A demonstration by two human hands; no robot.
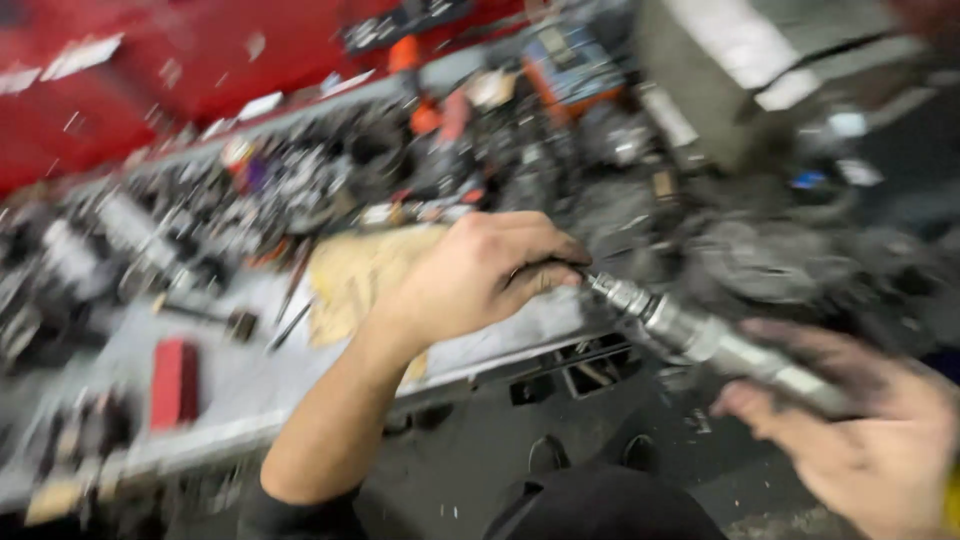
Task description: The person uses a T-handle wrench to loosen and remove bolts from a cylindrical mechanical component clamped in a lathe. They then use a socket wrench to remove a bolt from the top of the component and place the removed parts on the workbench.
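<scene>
Far left, a red block [174, 383] lay on the cluttered grey counter [250, 375], with a worn sheet of cardboard [352, 280] further right. At centre, the left hand [470, 275] was curled shut around one end of a slim metal shaft [700, 340]. At right, the grease-blackened right hand [870, 440] lay half open beneath the other end, cradling it without a firm grip. Greasy fingers could have let the shaft slip toward the dark floor [480, 470].

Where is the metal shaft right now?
In the head view, right of centre, the metal shaft spans between the left hand and the right hand, beyond the workbench edge.
</scene>
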